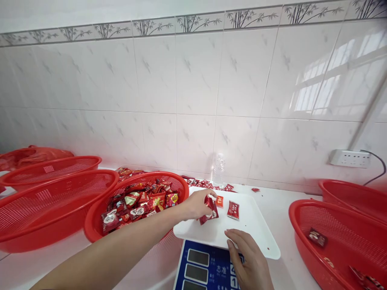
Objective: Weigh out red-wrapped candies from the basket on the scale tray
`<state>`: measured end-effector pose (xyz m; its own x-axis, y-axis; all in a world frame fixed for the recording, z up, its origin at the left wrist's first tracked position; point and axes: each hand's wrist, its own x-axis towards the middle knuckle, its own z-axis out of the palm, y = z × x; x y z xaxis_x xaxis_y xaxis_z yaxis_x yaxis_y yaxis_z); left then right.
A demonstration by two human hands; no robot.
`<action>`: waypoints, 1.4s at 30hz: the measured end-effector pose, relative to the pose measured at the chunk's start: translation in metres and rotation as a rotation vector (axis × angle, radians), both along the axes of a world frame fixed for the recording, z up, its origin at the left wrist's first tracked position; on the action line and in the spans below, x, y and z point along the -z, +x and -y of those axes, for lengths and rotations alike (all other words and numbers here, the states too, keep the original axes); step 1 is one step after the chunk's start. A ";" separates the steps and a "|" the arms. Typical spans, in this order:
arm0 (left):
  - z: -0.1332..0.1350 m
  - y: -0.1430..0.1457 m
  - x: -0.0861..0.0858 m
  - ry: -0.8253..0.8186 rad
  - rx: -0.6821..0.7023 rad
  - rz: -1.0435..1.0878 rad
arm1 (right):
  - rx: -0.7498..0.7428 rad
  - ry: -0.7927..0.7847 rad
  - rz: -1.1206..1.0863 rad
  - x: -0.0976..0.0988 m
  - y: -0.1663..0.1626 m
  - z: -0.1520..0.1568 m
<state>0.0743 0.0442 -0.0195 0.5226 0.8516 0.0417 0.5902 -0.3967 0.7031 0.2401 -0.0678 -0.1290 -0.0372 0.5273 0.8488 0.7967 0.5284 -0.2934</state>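
Observation:
My left hand (197,204) pinches a dark red candy packet (211,213) just above a white tray (256,233); whether more than one packet is in the grip is hard to make out. On the tray lie a small orange-red packet (219,201) and a larger red packet (233,210). The tray sits on a scale with a blue panel (222,259). My right hand (249,259) rests at the tray's front edge, fingers stretched out and empty, covering part of the scale's keys. Left of the tray stands a red basket (90,221) heaped with wrapped candies (139,201).
Two red baskets (57,211) stand at the left, near a red plastic bag (45,154). On the right, another red basket (302,229) holds a few packets. A clear bottle (219,171) and scattered packets (202,184) lie along the wall. A power strip (350,158) is mounted there.

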 end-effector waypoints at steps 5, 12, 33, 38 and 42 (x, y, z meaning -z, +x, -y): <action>-0.018 0.011 0.001 -0.005 -0.064 0.032 | -0.013 -0.067 -0.038 -0.004 -0.003 0.002; -0.029 0.035 0.030 0.214 -0.048 -0.186 | -0.015 -0.086 -0.051 -0.009 -0.003 0.004; -0.009 0.090 0.032 0.375 0.088 -0.450 | -0.081 -0.182 -0.085 -0.017 -0.001 0.013; -0.011 0.086 0.033 0.459 0.116 -0.369 | -0.103 -0.161 -0.112 -0.020 -0.004 0.012; -0.017 0.080 0.035 0.477 0.080 -0.249 | -0.123 -0.153 -0.119 -0.018 -0.004 0.012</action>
